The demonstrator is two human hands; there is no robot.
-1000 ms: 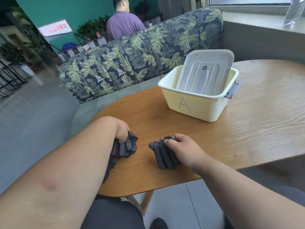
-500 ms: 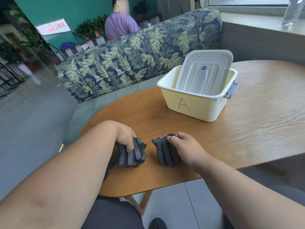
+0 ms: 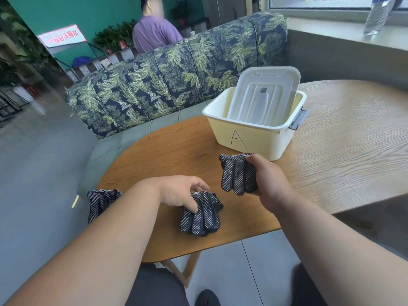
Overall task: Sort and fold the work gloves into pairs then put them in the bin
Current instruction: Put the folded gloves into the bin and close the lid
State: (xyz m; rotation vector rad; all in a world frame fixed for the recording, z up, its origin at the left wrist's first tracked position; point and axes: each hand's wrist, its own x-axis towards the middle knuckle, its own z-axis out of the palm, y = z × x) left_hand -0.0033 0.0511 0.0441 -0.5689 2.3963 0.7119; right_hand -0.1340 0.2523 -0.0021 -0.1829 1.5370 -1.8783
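- The bin (image 3: pixel 254 138) sat right of centre on the table (image 3: pixel 342 140), its lid (image 3: pixel 262 96) propped inside.
- Your right hand (image 3: pixel 268 182) gripped a folded glove pair (image 3: pixel 237 175) just before the bin, probably bound for it.
- Your left hand (image 3: pixel 183 193) pinched a second pair (image 3: pixel 201 214) at lower centre.
- A third glove bundle (image 3: pixel 99 202) lay at the table's left edge.

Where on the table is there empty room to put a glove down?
Bare wood lies right of the yellow bin, reaching the table edge, and in the strip left of the bin. The near edge is crowded: the left hand grips one glove bundle, the right hand another.
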